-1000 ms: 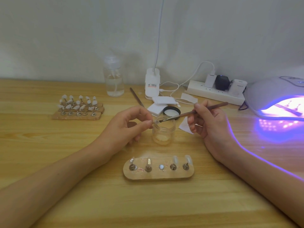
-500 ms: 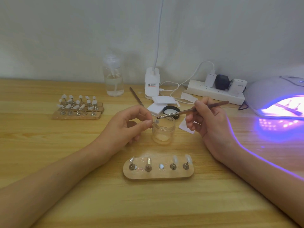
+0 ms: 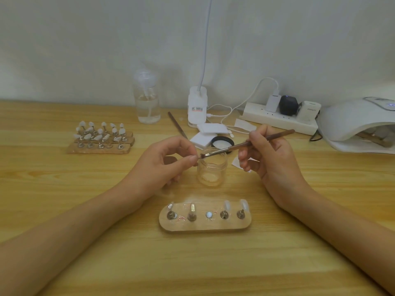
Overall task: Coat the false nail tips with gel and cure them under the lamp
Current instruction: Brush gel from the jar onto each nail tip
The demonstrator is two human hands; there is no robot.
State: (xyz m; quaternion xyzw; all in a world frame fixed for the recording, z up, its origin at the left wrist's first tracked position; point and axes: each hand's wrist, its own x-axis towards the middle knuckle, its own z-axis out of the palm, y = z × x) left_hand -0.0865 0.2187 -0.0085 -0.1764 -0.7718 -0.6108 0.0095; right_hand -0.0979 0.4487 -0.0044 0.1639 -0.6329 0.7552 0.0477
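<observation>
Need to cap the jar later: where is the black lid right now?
Head view, mid-frame: the black lid lies flat just behind the open glass jar, right beside the white pads.

Here we are: left hand [image 3: 164, 165] and right hand [image 3: 271, 159], both bare. Left forearm [image 3: 70, 227] and right forearm [image 3: 333, 218] are uncovered all the way to the near frame edge. Fingernails look trimmed short.
</observation>
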